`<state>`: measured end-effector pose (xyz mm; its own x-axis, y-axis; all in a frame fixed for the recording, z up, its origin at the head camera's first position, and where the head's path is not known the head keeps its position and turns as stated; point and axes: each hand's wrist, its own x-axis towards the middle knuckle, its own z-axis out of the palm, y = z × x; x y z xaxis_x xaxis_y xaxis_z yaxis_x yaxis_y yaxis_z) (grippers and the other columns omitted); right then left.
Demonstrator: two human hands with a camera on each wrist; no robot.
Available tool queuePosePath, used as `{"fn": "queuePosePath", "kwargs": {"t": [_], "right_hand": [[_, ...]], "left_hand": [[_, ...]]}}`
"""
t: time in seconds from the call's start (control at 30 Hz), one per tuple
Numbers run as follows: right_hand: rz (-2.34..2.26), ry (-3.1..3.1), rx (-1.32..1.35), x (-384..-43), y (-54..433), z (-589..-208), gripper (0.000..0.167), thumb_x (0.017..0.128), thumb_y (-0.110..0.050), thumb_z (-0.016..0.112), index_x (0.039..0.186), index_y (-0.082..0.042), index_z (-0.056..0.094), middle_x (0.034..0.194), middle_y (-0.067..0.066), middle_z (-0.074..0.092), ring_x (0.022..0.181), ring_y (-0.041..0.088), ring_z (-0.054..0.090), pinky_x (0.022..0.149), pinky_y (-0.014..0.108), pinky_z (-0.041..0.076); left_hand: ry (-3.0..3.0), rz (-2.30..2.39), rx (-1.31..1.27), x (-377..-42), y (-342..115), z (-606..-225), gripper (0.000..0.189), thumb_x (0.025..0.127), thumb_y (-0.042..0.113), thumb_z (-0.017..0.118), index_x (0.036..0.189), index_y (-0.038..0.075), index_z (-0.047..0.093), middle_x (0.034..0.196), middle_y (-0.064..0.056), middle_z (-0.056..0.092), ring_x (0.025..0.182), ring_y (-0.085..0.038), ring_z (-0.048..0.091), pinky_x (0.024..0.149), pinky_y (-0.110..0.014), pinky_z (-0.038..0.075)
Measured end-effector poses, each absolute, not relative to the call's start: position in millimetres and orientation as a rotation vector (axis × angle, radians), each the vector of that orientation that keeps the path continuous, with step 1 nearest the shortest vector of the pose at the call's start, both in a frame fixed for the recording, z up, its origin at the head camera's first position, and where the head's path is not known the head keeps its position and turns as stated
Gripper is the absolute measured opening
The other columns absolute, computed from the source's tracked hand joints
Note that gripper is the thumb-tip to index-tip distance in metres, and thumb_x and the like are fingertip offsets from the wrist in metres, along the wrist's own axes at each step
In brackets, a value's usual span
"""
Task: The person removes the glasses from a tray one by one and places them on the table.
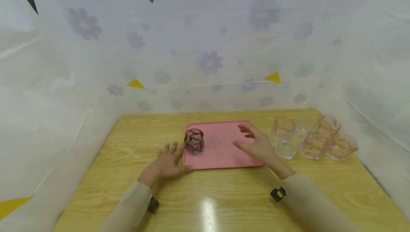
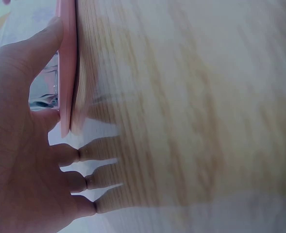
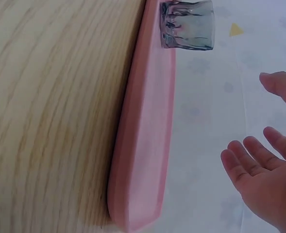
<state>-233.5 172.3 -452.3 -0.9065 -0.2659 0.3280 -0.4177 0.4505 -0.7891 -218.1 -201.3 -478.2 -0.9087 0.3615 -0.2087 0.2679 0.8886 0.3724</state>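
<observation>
A purple-tinted wavy glass [image 1: 194,141] stands on the left part of a pink tray [image 1: 221,159]. My left hand [image 1: 166,163] is at the tray's front-left corner with its fingers spread. In the left wrist view, the thumb [image 2: 49,38] lies against the tray's rim [image 2: 70,68], and the outer fingertips touch the table. Over the tray's right half, my right hand [image 1: 258,147] hovers with loosely bent fingers and thumb apart, holding nothing. The right wrist view shows that hand [image 3: 266,182] raised above the tray, apart from the glass [image 3: 189,26].
Right of the tray, several wavy glasses stand close together on the wooden table [image 1: 153,189], among them a pink-tinted glass [image 1: 312,146] and a clear glass [image 1: 286,149]. White flower-patterned sheeting [image 1: 179,47] closes off the back and sides.
</observation>
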Motion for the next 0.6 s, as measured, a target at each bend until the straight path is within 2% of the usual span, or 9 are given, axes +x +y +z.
{"fn": "queuePosePath", "kwargs": {"t": [0.27,0.6], "right_hand": [[1.401,-2.562,0.703,-244,138,-458,0.068,0.091,-0.028,0.086,0.150,-0.010,0.057,0.148,0.018,0.061,0.131,0.036,0.062,0.107,0.053,0.055],[1.504,-2.677,0.725,-257,109,-468,0.075,0.092,-0.027,0.085,0.156,-0.012,0.050,0.155,0.017,0.056,0.138,0.036,0.058,0.115,0.054,0.049]], "left_hand": [[2.786,0.498,0.477,-218,-201,-478,0.103,0.095,0.073,0.060,0.171,0.016,0.020,0.173,-0.031,0.013,0.158,-0.059,0.006,0.123,-0.080,0.009],[2.790,0.505,0.480,-219,-201,-478,0.102,0.094,0.073,0.061,0.170,0.017,0.022,0.172,-0.032,0.014,0.157,-0.061,0.008,0.122,-0.081,0.009]]}}
